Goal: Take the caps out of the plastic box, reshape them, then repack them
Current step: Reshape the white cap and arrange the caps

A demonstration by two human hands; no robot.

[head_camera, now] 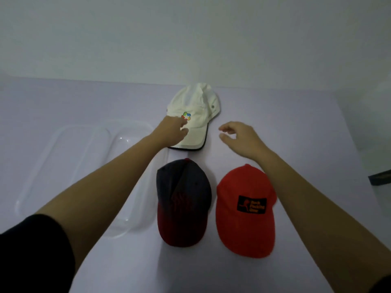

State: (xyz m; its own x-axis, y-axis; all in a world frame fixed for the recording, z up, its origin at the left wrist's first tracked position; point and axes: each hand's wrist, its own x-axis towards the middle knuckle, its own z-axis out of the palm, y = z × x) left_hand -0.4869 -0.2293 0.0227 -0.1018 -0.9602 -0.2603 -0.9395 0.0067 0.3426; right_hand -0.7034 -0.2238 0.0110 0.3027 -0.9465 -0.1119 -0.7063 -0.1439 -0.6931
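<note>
Three caps lie on the table. The white cap (pixel 196 104) with a colourful logo sits farthest, brim toward me. A dark navy-and-maroon cap (pixel 186 204) lies in front of it, and a red cap (pixel 245 210) with a black patch is beside that on the right. My left hand (pixel 172 131) rests on the white cap's front near the logo, fingers loosely curled over the fabric. My right hand (pixel 241 137) hovers just right of the white cap, fingers relaxed, holding nothing. The clear plastic box (pixel 69 157) stands to the left with no cap in it.
A pale wall rises behind the table's far edge. A dark object (pixel 379 177) sits at the right edge of the table. Bare tabletop lies in front of the caps.
</note>
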